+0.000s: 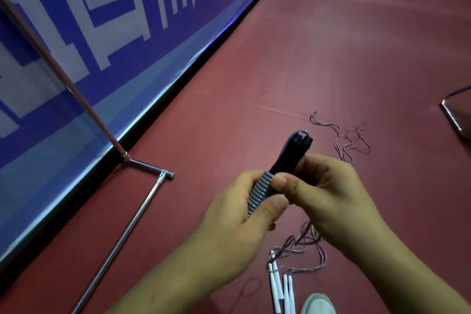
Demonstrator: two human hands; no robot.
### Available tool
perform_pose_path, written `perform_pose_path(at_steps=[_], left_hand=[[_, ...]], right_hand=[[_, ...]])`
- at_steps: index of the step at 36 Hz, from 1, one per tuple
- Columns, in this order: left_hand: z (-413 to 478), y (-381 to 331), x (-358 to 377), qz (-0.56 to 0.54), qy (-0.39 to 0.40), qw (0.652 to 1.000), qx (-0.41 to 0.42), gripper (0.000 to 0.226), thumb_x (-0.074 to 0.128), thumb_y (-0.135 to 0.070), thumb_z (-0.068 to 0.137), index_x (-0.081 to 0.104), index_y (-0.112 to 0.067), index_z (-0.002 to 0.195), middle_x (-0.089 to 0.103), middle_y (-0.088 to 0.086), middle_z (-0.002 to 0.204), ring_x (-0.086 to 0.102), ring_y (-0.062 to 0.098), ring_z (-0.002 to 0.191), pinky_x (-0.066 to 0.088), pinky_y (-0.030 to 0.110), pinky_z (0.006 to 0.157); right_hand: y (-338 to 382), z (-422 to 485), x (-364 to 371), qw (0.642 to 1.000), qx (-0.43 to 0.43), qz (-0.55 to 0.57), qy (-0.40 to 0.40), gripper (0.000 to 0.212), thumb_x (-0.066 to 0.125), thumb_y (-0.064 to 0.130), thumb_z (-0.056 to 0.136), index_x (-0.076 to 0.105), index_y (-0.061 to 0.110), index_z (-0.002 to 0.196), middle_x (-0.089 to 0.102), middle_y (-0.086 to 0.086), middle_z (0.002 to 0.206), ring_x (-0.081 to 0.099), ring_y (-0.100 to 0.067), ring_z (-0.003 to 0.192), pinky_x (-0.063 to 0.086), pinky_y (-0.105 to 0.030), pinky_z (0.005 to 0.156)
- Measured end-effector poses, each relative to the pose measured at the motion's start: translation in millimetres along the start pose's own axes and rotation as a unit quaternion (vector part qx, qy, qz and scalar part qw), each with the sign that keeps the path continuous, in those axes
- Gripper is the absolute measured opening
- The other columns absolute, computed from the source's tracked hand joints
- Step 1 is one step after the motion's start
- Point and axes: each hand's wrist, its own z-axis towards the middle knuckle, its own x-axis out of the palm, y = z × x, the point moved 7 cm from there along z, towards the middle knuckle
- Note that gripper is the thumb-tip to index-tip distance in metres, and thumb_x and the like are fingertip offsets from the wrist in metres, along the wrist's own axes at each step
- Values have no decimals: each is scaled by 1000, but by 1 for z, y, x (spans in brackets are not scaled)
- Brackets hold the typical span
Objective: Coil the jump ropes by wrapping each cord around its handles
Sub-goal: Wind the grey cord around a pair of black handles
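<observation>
Two black jump-rope handles [290,153] are held side by side, with grey cord [260,190] wound in tight turns around their lower half. My left hand [234,219] grips the wrapped part from the left. My right hand [328,186] pinches the handles just above the coil, thumb pressed on the last turn. Loose thin cord [354,140] trails on the red floor beyond my right hand. Below my hands lie white jump-rope handles [279,285] with more thin cord [303,245] tangled around them.
A blue barrier with white lettering [107,33] runs along the left, held by a metal foot [142,201] on the floor. A grey shoe tip [318,304] shows at the bottom. A dark metal frame [456,115] sits at the right edge.
</observation>
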Motion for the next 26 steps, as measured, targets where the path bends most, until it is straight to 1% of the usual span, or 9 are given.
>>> perform_pose_path(at_steps=[2,4,6,7,11,14,17,23,26], left_hand=[[0,1,1,-28,-29,999,12,44,54,-61,92,52,-35,127,71,-4,91,69,10,71,51,28,65],[0,2,0,-70,-57,996,15,45,47,-67,88,52,-40,123,71,0,90,66,13,69,52,36,62],[0,0,1,-103,-67,992,15,38,45,-66,88,55,-41,115,71,-1,89,63,11,66,49,34,58],[0,0,1,-120,-68,990,10,35,45,-64,89,57,-39,112,71,-1,88,62,9,63,47,29,57],[2,-3,-2,-190,-59,980,-10,28,48,-49,94,56,-26,108,70,10,82,55,12,54,42,21,50],[1,-7,-3,-242,-44,969,-25,35,47,-50,100,53,-17,108,65,8,71,46,16,48,36,22,43],[2,-9,-4,-275,-31,960,-38,41,47,-45,91,52,-8,109,61,11,66,39,17,44,33,20,41],[0,-7,-7,-293,-18,954,-57,43,49,-41,95,51,-1,110,60,16,68,38,17,43,32,20,38],[0,1,-4,-320,-19,944,-80,47,53,-49,100,53,-3,110,60,19,70,39,17,41,30,19,38]], right_hand=[[1,0,-1,1000,-2,13,-9,15,82,19,80,74,7,81,68,-4,63,58,-12,56,47,-24,55],[3,1,0,999,-3,38,-21,25,80,29,74,73,5,80,64,-2,59,55,-7,53,43,-18,53],[5,2,2,999,-11,47,-26,32,85,31,77,72,2,81,61,-2,58,53,-7,52,42,-19,52],[6,3,3,999,-17,43,-26,31,80,31,77,71,2,81,60,-1,58,52,-7,52,41,-19,52],[11,1,4,999,-32,40,-16,31,82,32,80,70,3,79,59,-1,56,53,-7,51,42,-19,51],[11,0,2,999,-34,10,-2,31,79,35,80,72,5,81,60,-2,58,52,-10,55,42,-24,53],[10,-1,1,999,-29,-1,17,29,79,33,84,72,5,83,59,-2,58,51,-10,55,41,-23,53],[13,-4,1,999,-17,4,51,20,69,28,78,71,8,79,64,-7,60,57,-14,56,48,-25,56],[15,-4,2,997,-11,38,59,23,68,24,78,69,1,78,65,-10,61,59,-17,56,50,-26,56]])
